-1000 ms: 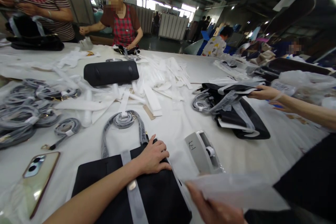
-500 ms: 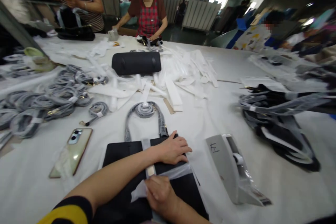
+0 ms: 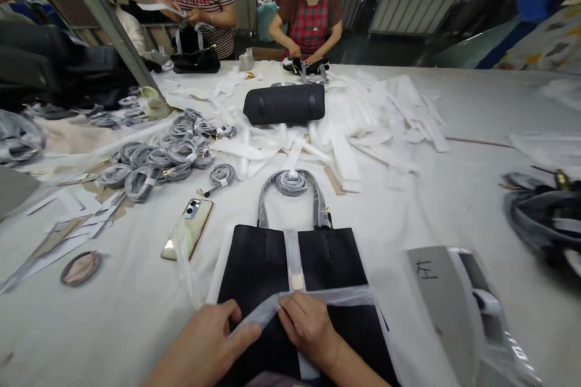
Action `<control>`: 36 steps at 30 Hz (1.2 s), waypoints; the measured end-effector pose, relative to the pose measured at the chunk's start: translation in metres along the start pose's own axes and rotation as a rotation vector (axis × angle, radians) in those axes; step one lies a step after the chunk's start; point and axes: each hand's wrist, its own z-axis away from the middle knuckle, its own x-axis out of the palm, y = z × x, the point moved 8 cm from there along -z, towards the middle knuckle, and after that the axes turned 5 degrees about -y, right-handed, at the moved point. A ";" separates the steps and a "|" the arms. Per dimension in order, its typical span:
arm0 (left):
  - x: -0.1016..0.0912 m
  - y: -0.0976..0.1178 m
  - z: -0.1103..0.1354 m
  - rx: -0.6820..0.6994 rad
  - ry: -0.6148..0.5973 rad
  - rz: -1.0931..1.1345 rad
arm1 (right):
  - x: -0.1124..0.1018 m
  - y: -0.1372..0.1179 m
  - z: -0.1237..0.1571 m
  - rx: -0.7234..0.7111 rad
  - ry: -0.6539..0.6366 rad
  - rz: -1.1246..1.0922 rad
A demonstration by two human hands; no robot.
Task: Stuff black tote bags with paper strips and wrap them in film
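Observation:
A black handbag (image 3: 258, 266) lies flat in front of me, its wrapped handles (image 3: 265, 190) pointing away. A translucent wrapping strip (image 3: 345, 295) crosses the bag from its right edge. My right hand (image 3: 311, 326) is closed on the strip near the bag's middle, just below a small pale tab on the lengthwise grey band (image 3: 293, 251). At the bag's left side, the strip's other end runs between the thumb and forefinger of my left hand (image 3: 204, 338), which appears to hold it; its other fingers are hidden. A coiled wrapped strap (image 3: 291, 183) lies within the handle loop.
A grey tape dispenser (image 3: 447, 302) stands at right, a phone (image 3: 195, 224) at left. Beyond are coiled straps (image 3: 158, 157), white wrapping pieces (image 3: 345, 163) and a black rolled bag (image 3: 285, 104). Two people work across the table; a metal post (image 3: 109, 24) rises at left.
My left hand has moved from the bag's upper right to its left side, where the strip's loose end now stretches. My right hand stays on the strip. The view has turned left.

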 end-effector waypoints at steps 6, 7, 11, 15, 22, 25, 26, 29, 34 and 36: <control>0.062 -0.030 -0.009 0.077 -0.004 0.047 | -0.010 -0.009 0.006 -0.052 -0.005 0.059; 0.066 -0.031 -0.013 0.110 -0.024 0.055 | -0.019 -0.008 0.007 -0.057 -0.004 0.043; 0.068 -0.039 -0.021 0.176 -0.079 0.081 | -0.079 0.022 0.017 0.150 0.124 0.098; 0.062 -0.044 -0.023 0.165 -0.159 0.171 | -0.107 0.051 0.036 0.332 0.130 0.286; 0.062 -0.048 -0.023 0.059 -0.309 0.396 | -0.096 0.051 0.056 0.294 0.054 0.343; 0.050 -0.049 -0.017 0.072 -0.132 0.276 | -0.092 0.053 0.067 0.301 0.056 0.311; 0.042 -0.048 -0.014 0.104 -0.020 0.196 | -0.091 0.054 0.071 0.305 0.074 0.304; 0.018 -0.037 0.005 0.254 0.361 -0.080 | -0.089 0.059 0.083 0.330 0.143 0.287; 0.012 -0.041 0.019 0.407 0.734 -0.246 | -0.090 0.072 0.092 0.418 0.145 0.155; 0.018 -0.049 0.014 0.422 0.731 -0.207 | -0.094 0.077 0.094 0.453 0.163 0.110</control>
